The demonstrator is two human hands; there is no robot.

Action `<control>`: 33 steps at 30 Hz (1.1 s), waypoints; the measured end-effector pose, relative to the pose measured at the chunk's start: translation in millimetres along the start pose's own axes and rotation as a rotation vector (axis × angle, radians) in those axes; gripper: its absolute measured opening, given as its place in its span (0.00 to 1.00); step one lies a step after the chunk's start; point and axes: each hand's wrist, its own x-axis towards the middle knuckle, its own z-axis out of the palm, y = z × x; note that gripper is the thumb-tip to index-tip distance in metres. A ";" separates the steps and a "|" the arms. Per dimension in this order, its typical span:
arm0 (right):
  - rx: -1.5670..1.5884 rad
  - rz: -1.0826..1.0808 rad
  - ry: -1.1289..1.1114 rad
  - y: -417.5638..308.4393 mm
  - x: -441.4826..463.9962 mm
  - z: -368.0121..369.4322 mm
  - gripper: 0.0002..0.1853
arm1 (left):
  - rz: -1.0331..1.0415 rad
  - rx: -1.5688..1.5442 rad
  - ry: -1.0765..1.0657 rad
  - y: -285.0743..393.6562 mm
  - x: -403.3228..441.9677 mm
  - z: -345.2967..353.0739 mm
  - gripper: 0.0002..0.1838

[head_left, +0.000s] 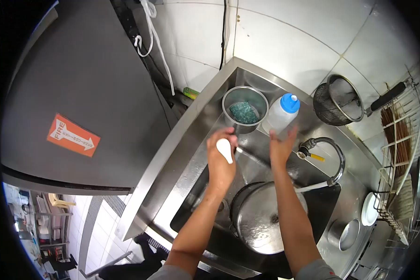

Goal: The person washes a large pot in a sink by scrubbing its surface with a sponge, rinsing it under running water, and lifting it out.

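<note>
My left hand (220, 164) is over the sink with its fingers curled around a small white spoon (224, 149). The spoon's rounded end points up, away from me; part of the grip is hidden. To the right, my right hand (282, 150) is open, thumb and fingers apart, with nothing visible in it. Just beyond it stands a clear squeeze bottle (278, 116) with a blue cap. A steel pot (224, 103) holding a green scouring pad (243, 113) sits beyond my left hand. Below my forearms, a large lidded pot (256, 219) rests in the sink basin.
A curved faucet (343, 161) with a yellow lever reaches over the basin from the right. A mesh strainer (333, 100) leans at the wall near a wire rack (396, 154). A small metal bowl (347, 234) and white plates (370, 210) lie right. A dark grey cabinet (93, 93) stands left.
</note>
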 end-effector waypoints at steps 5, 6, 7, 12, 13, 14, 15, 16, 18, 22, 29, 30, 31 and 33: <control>0.221 0.071 -0.451 6.9 -100.6 -128.1 0.33 | 0.067 0.056 0.170 -35.7 57.1 15.2 0.01; 0.211 0.120 -0.503 11.3 -121.8 -156.3 0.32 | -0.023 0.179 0.197 -49.3 62.0 21.8 0.07; 0.161 0.179 -0.451 22.3 -144.2 -186.6 0.32 | 0.084 0.232 0.245 -59.7 65.3 27.6 0.15; -0.554 -0.174 -0.628 47.9 -206.6 -285.5 0.30 | 0.338 0.576 0.381 -71.8 58.5 45.6 0.26; -0.566 -0.164 -0.603 51.0 -205.4 -291.6 0.30 | 0.426 0.643 0.420 -77.0 54.6 44.0 0.31; -0.610 -0.197 -0.609 53.4 -201.1 -296.2 0.29 | 0.440 0.623 0.400 -78.5 49.9 41.4 0.35; -0.650 -0.228 -0.618 52.1 -192.6 -299.2 0.29 | 0.457 0.607 0.380 -73.3 42.5 39.4 0.38; -0.646 -0.234 -0.597 53.8 -178.0 -295.3 0.28 | 0.460 0.619 0.379 -67.2 34.4 36.7 0.41; -0.599 -0.178 -0.565 89.1 -157.7 -269.7 0.28 | 0.391 0.658 0.415 -53.7 15.3 32.6 0.41; -0.644 -0.062 -0.393 112.5 -165.7 -242.3 0.26 | 0.332 0.550 0.362 -66.1 -46.3 56.6 0.33; -0.646 -0.045 -0.566 92.5 -230.3 -292.4 0.26 | -1.243 -0.813 -0.407 7.8 -116.3 202.2 0.17; -0.663 -0.035 -0.562 98.3 -235.3 -297.5 0.27 | -1.228 -0.768 -0.437 15.7 -105.9 215.4 0.17; -0.669 -0.009 -0.551 100.2 -236.9 -302.5 0.27 | -1.212 -0.725 -0.466 18.0 -93.7 227.2 0.17; -0.615 -0.012 -0.561 95.6 -232.4 -305.9 0.29 | -1.467 -0.913 -0.572 -2.2 -87.4 246.6 0.15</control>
